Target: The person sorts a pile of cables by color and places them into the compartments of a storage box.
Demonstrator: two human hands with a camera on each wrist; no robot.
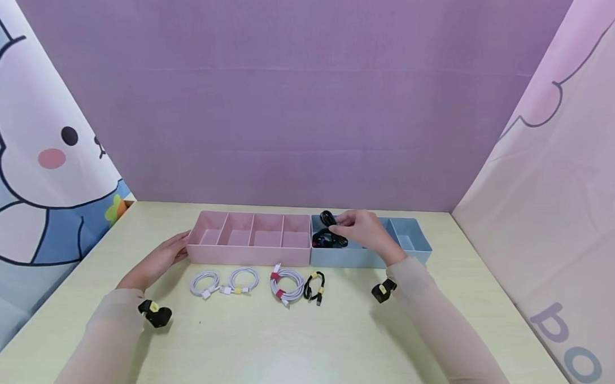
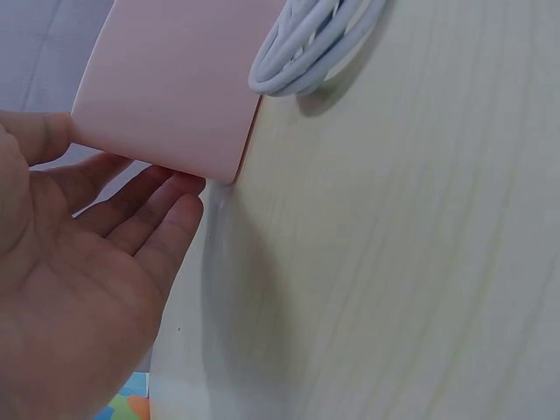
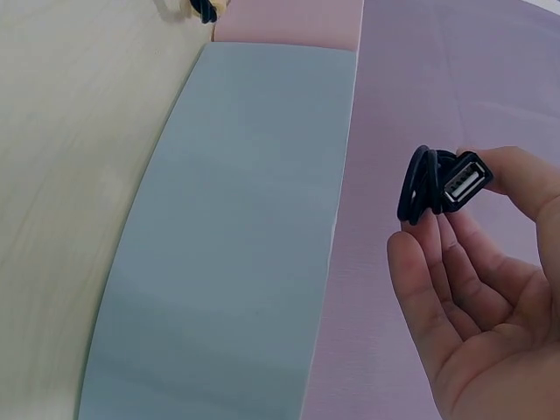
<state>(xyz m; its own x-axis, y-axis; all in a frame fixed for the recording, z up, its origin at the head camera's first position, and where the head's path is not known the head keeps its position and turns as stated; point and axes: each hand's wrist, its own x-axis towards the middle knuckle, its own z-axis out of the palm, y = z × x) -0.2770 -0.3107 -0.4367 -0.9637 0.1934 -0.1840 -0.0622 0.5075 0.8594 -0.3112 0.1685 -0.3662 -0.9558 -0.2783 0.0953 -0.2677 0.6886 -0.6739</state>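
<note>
My right hand (image 1: 359,230) pinches a small coiled black USB cable (image 3: 423,185) between thumb and fingers, above the blue divided box (image 1: 348,259). Its USB socket end (image 3: 465,182) faces the right wrist camera. Below the hand, more black cable (image 1: 328,239) lies in the box's leftmost compartment. My left hand (image 1: 165,256) rests against the left end of the pink divided box (image 1: 249,256), its extended fingertips (image 2: 185,206) at the lower edge of the end wall. The pink box's compartments show nothing inside.
In front of the boxes lie two thin white coiled cables (image 1: 206,294), a thicker white coil (image 1: 299,283) with red ties, and a small black cable (image 1: 319,297) with yellow ties. A purple backdrop (image 1: 300,101) stands behind the table; printed cloths flank it.
</note>
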